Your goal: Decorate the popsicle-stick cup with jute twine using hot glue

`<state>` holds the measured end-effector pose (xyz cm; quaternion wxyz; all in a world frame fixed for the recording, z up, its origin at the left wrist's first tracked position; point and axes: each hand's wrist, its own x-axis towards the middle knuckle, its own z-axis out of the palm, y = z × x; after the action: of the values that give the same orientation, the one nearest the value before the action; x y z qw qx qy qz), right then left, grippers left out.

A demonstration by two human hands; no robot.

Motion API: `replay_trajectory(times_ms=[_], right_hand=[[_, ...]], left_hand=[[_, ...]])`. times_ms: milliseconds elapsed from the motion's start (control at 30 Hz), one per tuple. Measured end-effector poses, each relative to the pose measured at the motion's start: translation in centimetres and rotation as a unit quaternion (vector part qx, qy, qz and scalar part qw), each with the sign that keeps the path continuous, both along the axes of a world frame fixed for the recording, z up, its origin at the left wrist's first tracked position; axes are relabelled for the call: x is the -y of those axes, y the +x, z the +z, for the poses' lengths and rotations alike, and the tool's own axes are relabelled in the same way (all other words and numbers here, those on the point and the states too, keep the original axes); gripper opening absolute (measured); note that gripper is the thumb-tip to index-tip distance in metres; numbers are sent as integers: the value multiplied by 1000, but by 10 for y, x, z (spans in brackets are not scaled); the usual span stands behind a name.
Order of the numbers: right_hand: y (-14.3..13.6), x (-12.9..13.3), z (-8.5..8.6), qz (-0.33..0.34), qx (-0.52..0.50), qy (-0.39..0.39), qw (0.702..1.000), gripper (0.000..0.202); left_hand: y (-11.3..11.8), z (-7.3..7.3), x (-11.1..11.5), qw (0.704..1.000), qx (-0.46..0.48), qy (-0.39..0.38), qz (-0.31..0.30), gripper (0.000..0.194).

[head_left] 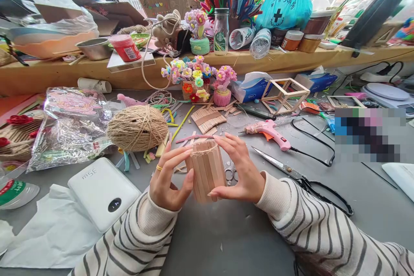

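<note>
Between my two hands is a round cup of upright wooden craft sticks (207,170), tilted a little, its rim facing up and away. My left hand (170,177) grips its left side, fingers at the rim and thumb on the front; a ring shows on one finger. On the right side, my right hand (241,170) holds it with fingertips at the rim and thumb low on the front. Small scissors (230,171) lie partly hidden behind the cup. A ball of twine (137,127) sits beyond my left hand, and a pink glue gun (270,133) lies beyond my right.
Large black-handled scissors (300,177) lie open near my right sleeve. A white power bank (103,194) rests on white paper (51,228) at the left. Loose craft sticks (208,118), yarn flowers (223,84) and a wooden frame (284,95) stand or lie farther back, below a crowded ledge (129,71).
</note>
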<state>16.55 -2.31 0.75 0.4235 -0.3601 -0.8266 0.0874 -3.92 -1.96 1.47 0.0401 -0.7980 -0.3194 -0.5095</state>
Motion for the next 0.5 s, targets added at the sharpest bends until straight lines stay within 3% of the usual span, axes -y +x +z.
replay_trajectory(times_ms=[500], right_hand=[[-1,-1,-1,5,-28,4,1000,88]], left_hand=[[0,1,0,1000,-11,4,15,43]])
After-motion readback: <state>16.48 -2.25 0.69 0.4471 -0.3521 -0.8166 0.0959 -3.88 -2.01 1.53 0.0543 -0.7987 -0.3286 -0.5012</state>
